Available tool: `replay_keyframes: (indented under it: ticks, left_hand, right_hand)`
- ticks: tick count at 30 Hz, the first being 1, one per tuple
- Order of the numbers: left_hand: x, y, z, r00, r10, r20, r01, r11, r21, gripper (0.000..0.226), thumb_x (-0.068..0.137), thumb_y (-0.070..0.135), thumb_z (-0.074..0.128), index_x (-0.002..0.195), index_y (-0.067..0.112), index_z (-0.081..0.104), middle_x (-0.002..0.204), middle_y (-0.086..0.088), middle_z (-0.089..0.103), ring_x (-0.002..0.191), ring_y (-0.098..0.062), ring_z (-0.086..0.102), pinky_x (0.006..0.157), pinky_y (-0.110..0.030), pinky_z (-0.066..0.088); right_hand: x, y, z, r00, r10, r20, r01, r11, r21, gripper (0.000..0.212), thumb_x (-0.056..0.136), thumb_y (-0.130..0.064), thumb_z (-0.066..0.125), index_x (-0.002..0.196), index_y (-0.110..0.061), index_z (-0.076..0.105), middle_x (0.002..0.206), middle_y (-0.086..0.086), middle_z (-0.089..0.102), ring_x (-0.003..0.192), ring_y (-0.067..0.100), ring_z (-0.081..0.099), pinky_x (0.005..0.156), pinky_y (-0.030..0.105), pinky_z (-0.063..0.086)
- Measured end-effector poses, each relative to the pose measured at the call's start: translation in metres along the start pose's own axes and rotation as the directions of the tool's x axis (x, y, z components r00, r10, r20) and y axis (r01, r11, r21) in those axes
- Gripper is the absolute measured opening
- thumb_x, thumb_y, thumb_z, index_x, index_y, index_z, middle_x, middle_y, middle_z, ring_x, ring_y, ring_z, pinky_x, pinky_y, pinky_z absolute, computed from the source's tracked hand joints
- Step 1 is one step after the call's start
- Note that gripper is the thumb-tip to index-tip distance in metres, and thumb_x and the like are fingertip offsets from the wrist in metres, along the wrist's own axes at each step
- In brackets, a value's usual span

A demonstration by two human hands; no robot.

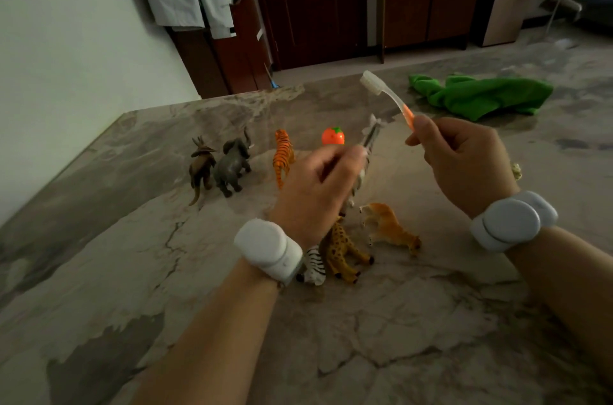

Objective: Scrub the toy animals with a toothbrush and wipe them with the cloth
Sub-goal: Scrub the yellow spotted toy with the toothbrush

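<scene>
Above the counter (431, 338), the left hand (318, 185) wraps its fingers round a seemingly light, rigid toy animal (371, 132) mid-body while the right hand (464, 162) pinches the toothbrush (391, 99) by its slim handle.

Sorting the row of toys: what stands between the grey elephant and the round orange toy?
The striped tiger stands between the elephant and the orange toy, in the head view.

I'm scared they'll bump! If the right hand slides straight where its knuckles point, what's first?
Probably the pale toy animal gripped by the left hand, though depth is unclear.
</scene>
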State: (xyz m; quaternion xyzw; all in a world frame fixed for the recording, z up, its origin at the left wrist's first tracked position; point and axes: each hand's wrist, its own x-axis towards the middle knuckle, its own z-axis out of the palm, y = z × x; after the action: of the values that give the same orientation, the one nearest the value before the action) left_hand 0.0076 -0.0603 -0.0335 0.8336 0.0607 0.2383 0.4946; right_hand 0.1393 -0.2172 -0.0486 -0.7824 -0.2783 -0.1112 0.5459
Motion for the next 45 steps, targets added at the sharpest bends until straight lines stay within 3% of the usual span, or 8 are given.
replay_keyframes:
  ticks: [3,8,16,23,32,37,42,45]
  left_hand:
    - [-0.002,-0.011,0.007,0.992,0.057,0.111,-0.085,0.959,0.27,0.046,0.083,0.061,0.056,0.11,0.026,0.069,0.091,0.016,0.065,0.083,0.003,0.061,0.072,-0.013,0.045]
    - [-0.005,-0.017,0.013,0.967,0.028,0.254,-0.186,0.759,0.624,0.067,0.074,0.074,0.062,0.127,0.033,0.06,0.107,0.013,0.055,0.098,-0.004,0.051,0.086,-0.025,0.044]
    - [-0.005,-0.011,0.016,0.974,0.051,0.221,-0.185,0.744,0.643,0.075,0.072,0.085,0.042,0.127,0.036,0.059,0.111,0.015,0.048,0.107,-0.005,0.042,0.097,-0.034,0.036]
    - [0.008,-0.003,0.031,0.982,0.165,0.088,-0.186,0.83,0.527,0.032,0.096,0.046,0.045,0.111,0.03,0.068,0.104,0.014,0.06,0.103,-0.009,0.055,0.093,-0.045,0.044]
    - [0.064,0.026,0.098,0.916,-0.111,0.386,-0.249,0.595,0.764,0.051,0.095,0.045,0.054,0.143,0.035,0.044,0.138,-0.001,0.051,0.128,-0.026,0.048,0.105,-0.041,0.033]
    - [0.089,0.031,0.141,0.847,-0.144,0.511,-0.321,0.628,0.709,0.052,0.074,0.066,0.06,0.119,0.038,0.058,0.121,0.003,0.062,0.103,-0.025,0.062,0.085,-0.043,0.051]
    - [0.094,0.04,0.158,0.85,-0.188,0.492,-0.24,0.692,0.68,0.013,0.093,0.027,0.055,0.092,0.016,0.063,0.099,-0.008,0.064,0.093,-0.029,0.061,0.075,-0.033,0.045]
    - [0.09,0.044,0.16,0.877,-0.225,0.424,-0.189,0.65,0.736,0.031,0.097,0.019,0.051,0.067,0.019,0.042,0.075,0.0,0.049,0.083,-0.027,0.052,0.07,-0.029,0.033]
  right_hand:
    - [0.002,0.002,-0.001,0.999,0.018,-0.034,-0.018,1.0,-0.018,0.039,0.1,-0.049,0.05,0.081,-0.023,0.073,0.058,0.002,0.06,0.05,0.016,0.051,0.052,0.035,0.047]
    - [0.004,0.006,0.001,0.998,0.057,-0.007,-0.057,0.995,-0.078,0.04,0.099,-0.05,0.05,0.078,-0.025,0.073,0.059,-0.001,0.061,0.053,0.016,0.055,0.055,0.033,0.046]
    - [0.006,0.009,0.003,0.995,0.074,0.07,-0.063,0.988,-0.144,0.041,0.1,-0.048,0.049,0.079,-0.022,0.073,0.059,-0.006,0.059,0.054,0.01,0.053,0.055,0.027,0.039]
    - [0.012,0.013,-0.004,0.988,0.141,0.06,-0.131,0.98,-0.151,0.041,0.099,-0.049,0.051,0.078,-0.023,0.074,0.055,-0.006,0.055,0.051,0.01,0.047,0.052,0.027,0.036]
    - [0.031,0.023,-0.03,0.968,0.195,-0.156,-0.206,0.977,-0.06,0.052,0.097,-0.049,0.052,0.071,-0.009,0.071,0.051,0.002,0.054,0.044,0.011,0.041,0.045,0.028,0.032]
    - [0.045,0.037,-0.05,0.921,0.205,-0.331,-0.234,0.971,-0.051,0.058,0.097,-0.05,0.051,0.065,-0.003,0.064,0.061,0.017,0.059,0.051,0.023,0.044,0.05,0.037,0.037]
    - [0.047,0.043,-0.046,0.923,0.245,-0.298,-0.283,0.955,-0.091,0.058,0.097,-0.052,0.05,0.07,-0.003,0.068,0.062,0.015,0.06,0.054,0.025,0.049,0.048,0.03,0.031]
    - [0.047,0.044,-0.044,0.926,0.244,-0.289,-0.282,0.954,-0.098,0.058,0.097,-0.051,0.05,0.074,-0.002,0.069,0.065,0.017,0.061,0.056,0.026,0.05,0.047,0.029,0.03]
